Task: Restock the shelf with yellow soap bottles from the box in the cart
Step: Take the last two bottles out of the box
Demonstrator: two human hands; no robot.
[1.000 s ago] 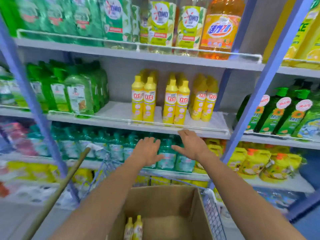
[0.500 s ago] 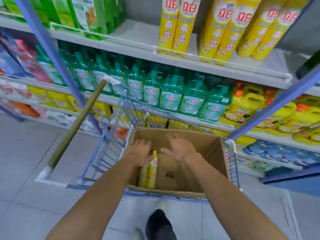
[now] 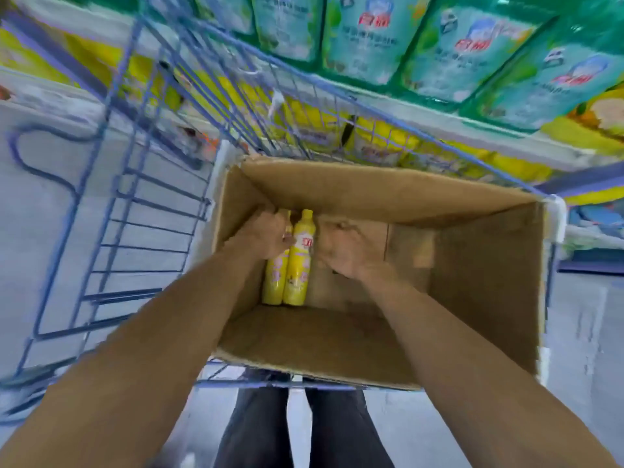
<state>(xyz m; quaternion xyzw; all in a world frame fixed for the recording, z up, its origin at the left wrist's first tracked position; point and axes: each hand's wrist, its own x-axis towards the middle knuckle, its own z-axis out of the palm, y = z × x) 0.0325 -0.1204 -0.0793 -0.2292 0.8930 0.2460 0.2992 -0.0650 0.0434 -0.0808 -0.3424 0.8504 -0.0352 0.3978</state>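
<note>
An open cardboard box [image 3: 371, 192] sits in the blue wire cart [image 3: 152, 204]. Two yellow soap bottles stand side by side against the box's left wall. My left hand [image 3: 263, 236] reaches down into the box and curls over the top of the left bottle [image 3: 274, 285], hiding its cap. The right bottle [image 3: 300, 265] shows its yellow cap and red label. My right hand [image 3: 349, 249] is blurred, with loose fingers just to the right of that bottle; I cannot tell whether it touches it. The target shelf is out of view.
Teal-green refill bottles [image 3: 368, 45] fill the shelf above the cart's far side. Yellow packs [image 3: 374, 146] show through the cart wire on the shelf below. Most of the box floor is bare cardboard. My legs [image 3: 304, 430] stand on grey floor behind the cart.
My view has tipped from the shelf straight down into the box. Both hands have dropped from shelf height into the box, and the left one has closed over a bottle's top.
</note>
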